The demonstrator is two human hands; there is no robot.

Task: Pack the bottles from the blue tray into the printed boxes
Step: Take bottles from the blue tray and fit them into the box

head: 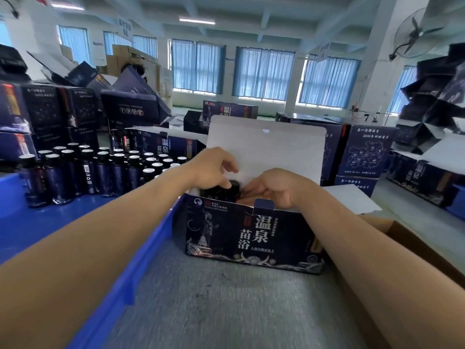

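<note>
Left hand [214,170] is curled over the top of a dark bottle [221,192], thumb and fingers pinching it near the cap. The right hand [273,190] lays fairly straight fingers against its side to steady it, the 2 of them down inside the open printed box [251,235] on the grey tabletop [226,298]. The bottle looks rigid, smooth, probably slick and weighty if full, so a grip round the shoulder just under the cap seems safest; many more bottles [100,170] stand left in the blue tray [50,217].

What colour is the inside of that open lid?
The lid is plain white inside; head view.
</note>
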